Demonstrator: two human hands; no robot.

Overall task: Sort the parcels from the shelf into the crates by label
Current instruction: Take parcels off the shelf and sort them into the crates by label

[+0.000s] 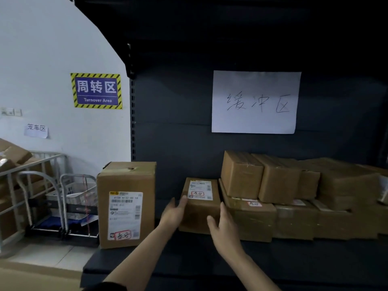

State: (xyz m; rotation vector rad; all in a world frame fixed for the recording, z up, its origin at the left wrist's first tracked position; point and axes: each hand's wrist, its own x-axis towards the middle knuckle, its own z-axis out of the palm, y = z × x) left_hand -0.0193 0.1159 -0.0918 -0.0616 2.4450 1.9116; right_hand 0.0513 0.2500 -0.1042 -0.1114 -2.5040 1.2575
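Evidently the sorting is at an early stage, with most of it left to do. Left of the hands, a tall parcel [126, 204] stands on the shelf [189, 261]. The left hand [174, 213], fingers straight, lies against the left side of a small labelled parcel [200, 208]. The right hand [223, 229], equally spread, nears its front right corner; whether it touches I cannot tell. To their right, stacked parcels [294, 196] wait unsorted.

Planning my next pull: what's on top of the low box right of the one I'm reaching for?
A brown box sits on the low box; a second box overlaps its right end. They hide part of its red-marked label.
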